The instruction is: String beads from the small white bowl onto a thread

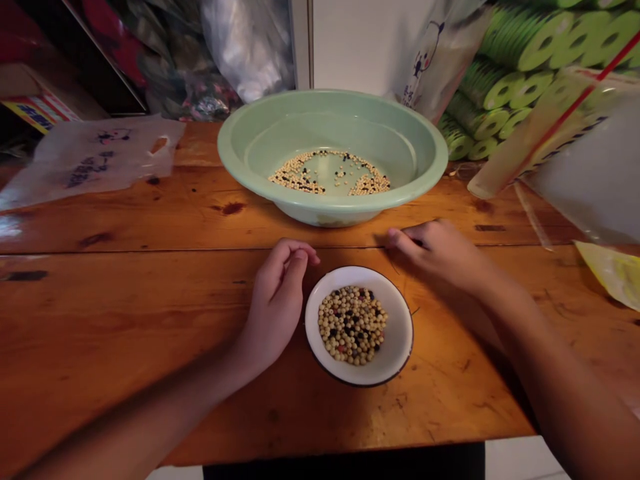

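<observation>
A white bowl (395, 333) with a dark rim stands on the wooden table, holding a heap of small round beads (353, 325), mostly cream with some black and reddish ones. Just left of its rim, my left hand (275, 300) rests with curled fingers, the thumb pressed against them. My right hand (437, 257) is closed on the table beyond the bowl's upper right side, fingers folded under. Whatever either hand may hold is hidden or too small to name. Behind both hands sits a large green basin (333, 212), more cream and dark beads (370, 185) spread over its bottom.
A printed plastic bag (90, 157) lies flat at the left of the table (125, 320). At the right stand stacked green rolls (525, 40), a clear cup with a red straw (545, 133) and a yellow wrapper (613, 270). Bulging plastic bags (250, 47) are behind the basin.
</observation>
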Demonstrator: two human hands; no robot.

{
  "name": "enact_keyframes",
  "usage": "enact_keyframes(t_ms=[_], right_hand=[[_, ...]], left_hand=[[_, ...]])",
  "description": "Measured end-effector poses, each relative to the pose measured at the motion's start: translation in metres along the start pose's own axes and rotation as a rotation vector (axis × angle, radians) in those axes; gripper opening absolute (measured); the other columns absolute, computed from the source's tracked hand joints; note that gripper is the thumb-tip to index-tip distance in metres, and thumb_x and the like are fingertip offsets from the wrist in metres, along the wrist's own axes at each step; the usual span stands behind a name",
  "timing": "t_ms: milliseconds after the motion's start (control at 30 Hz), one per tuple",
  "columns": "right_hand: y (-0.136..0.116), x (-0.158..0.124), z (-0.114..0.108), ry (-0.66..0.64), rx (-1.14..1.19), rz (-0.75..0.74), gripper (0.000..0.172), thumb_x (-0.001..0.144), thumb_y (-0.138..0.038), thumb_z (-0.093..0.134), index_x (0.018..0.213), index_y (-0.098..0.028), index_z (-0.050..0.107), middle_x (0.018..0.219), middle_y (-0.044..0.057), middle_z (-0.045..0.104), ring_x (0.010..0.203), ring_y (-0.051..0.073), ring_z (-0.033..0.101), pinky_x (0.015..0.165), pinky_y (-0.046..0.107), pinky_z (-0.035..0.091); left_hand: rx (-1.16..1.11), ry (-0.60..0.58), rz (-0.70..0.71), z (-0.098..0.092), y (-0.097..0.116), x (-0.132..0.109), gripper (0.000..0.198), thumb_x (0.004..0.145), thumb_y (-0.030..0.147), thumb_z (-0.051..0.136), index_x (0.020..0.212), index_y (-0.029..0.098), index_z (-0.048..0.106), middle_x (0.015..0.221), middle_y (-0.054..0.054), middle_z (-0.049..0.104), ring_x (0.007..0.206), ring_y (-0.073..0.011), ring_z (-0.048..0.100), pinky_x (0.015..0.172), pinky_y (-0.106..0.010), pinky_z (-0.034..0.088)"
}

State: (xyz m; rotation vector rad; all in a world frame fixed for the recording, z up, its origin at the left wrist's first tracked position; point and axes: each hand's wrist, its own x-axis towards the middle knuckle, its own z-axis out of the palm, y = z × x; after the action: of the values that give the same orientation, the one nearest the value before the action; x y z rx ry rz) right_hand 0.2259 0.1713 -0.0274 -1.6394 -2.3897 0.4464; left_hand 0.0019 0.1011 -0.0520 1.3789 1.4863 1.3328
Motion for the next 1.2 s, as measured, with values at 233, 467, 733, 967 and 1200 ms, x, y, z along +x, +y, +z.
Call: enact_keyframes(t_ms=[233, 467, 733, 967, 1200], right_hand=[[0.016, 0.006, -0.008, -0.065, 0.136, 0.006, 0.027, 0.087, -0.035, 0.052, 0.081, -0.017, 0.071, 0.070, 0.003, 0.068, 0.062, 0.017, 0.057, 0.059, 0.028, 0.040], [0.024, 0.006, 0.002, -0.241, 0.293, -0.036, 0.018, 0.078, -0.033, 0.063, 0.088, -0.020, 0.058, 0.059, -0.006, 0.045, 0.053, 0.011, 0.041, 0.049, 0.022, 0.032], [0.024, 0.007, 0.007, -0.259, 0.321, -0.105, 0.012, 0.081, -0.028, 0.057, 0.090, -0.020, 0.056, 0.062, -0.005, 0.042, 0.055, 0.011, 0.037, 0.050, 0.023, 0.029], [0.025, 0.007, 0.008, -0.261, 0.377, -0.065, 0.018, 0.077, -0.029, 0.061, 0.088, -0.019, 0.051, 0.063, -0.005, 0.042, 0.055, 0.011, 0.036, 0.050, 0.024, 0.030], [0.020, 0.008, 0.009, -0.188, 0.346, -0.019, 0.016, 0.080, -0.032, 0.060, 0.074, -0.018, 0.054, 0.058, -0.004, 0.048, 0.053, 0.011, 0.039, 0.052, 0.025, 0.030]], left_hand=[[0.001, -0.003, 0.005, 0.000, -0.001, 0.000, 0.017, 0.091, 0.025, 0.044, 0.081, 0.022, 0.058, 0.083, 0.000, 0.062, 0.084, -0.0164, 0.058, 0.077, -0.027, 0.046], [0.016, -0.005, -0.002, 0.000, -0.001, 0.001, 0.019, 0.091, 0.026, 0.045, 0.079, 0.023, 0.059, 0.082, 0.001, 0.063, 0.083, -0.0158, 0.058, 0.078, -0.027, 0.046], [0.008, -0.008, 0.004, 0.000, -0.002, 0.002, 0.018, 0.091, 0.026, 0.045, 0.079, 0.023, 0.059, 0.081, 0.001, 0.062, 0.083, -0.0164, 0.058, 0.078, -0.027, 0.046], [0.018, -0.025, -0.011, -0.001, 0.000, 0.001, 0.018, 0.091, 0.025, 0.045, 0.081, 0.022, 0.058, 0.083, 0.002, 0.062, 0.085, -0.0152, 0.058, 0.079, -0.025, 0.045], [0.005, -0.019, 0.000, -0.001, -0.002, 0.002, 0.017, 0.091, 0.025, 0.046, 0.081, 0.022, 0.059, 0.082, 0.002, 0.063, 0.083, -0.0145, 0.059, 0.078, -0.025, 0.046]])
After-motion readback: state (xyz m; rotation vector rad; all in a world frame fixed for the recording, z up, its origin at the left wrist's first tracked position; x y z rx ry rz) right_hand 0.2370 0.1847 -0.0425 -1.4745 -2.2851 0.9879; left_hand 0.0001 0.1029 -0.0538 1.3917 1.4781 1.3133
